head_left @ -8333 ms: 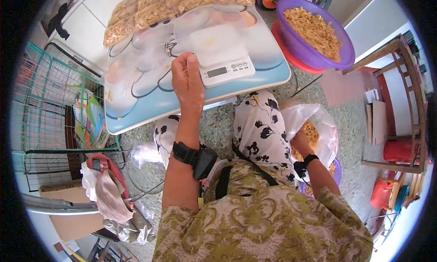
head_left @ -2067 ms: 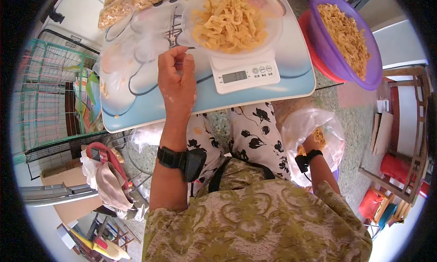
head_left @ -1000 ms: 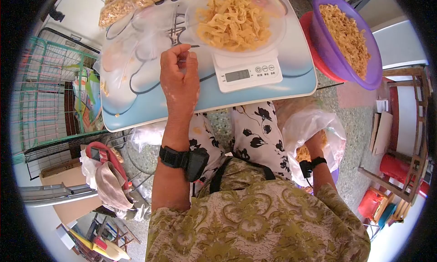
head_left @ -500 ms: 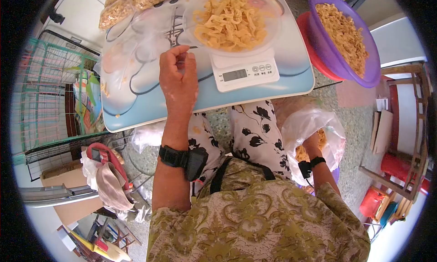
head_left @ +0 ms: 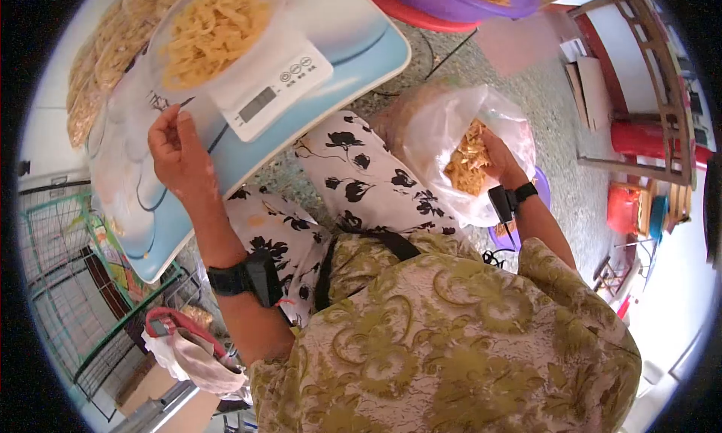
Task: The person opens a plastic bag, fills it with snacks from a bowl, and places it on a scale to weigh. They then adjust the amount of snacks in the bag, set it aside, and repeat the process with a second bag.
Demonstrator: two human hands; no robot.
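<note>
Plastic bag (head_left: 440, 117) rim encloses right hand (head_left: 498, 156) gripping chips (head_left: 466, 162).

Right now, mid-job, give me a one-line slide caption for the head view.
Right hand grasps pale yellow fried strips inside a clear plastic bag; left hand rests beside the white digital scale.

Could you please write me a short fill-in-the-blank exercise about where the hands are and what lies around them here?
1. The right hand is inside a clear plastic ____ that holds fried strips.
2. The heap of yellow strips sits on a white digital ____.
3. The left hand rests on the blue-edged ____.
4. The band on the left wrist is ____.
Missing words: bag; scale; table; black.
</note>
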